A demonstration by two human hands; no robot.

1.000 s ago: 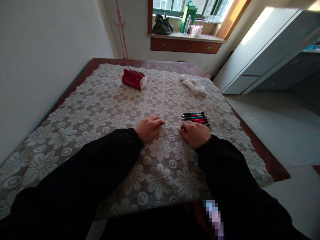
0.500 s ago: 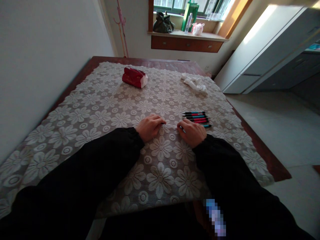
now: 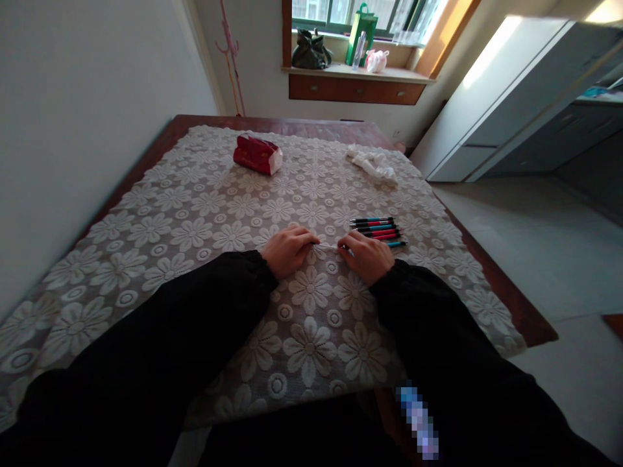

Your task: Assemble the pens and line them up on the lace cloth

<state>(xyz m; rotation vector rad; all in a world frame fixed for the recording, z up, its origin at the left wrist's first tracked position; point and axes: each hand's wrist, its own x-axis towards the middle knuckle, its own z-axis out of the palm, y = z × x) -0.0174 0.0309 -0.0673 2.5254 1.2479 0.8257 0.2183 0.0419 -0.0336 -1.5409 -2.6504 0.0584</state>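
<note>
My left hand (image 3: 288,250) and my right hand (image 3: 368,255) rest on the lace floral tablecloth (image 3: 204,214), both in black sleeves. Each pinches one end of a thin pale rod (image 3: 329,246) that spans the gap between them; it looks like a pen refill, though I cannot be sure. The right hand also seems to hold a blue pen body, mostly hidden under its fingers. Just beyond the right hand lies a row of several pens (image 3: 377,230), red, teal and black, side by side.
A red tissue pack (image 3: 257,154) lies at the far middle of the table and a crumpled white cloth (image 3: 372,165) at the far right. The wooden table edge (image 3: 506,292) drops to the floor on the right. A windowsill with bags (image 3: 341,55) stands behind.
The hands have drawn slightly closer together along the thin rod. The view has shifted a little; the pens, tissue pack and cloth stay put.
</note>
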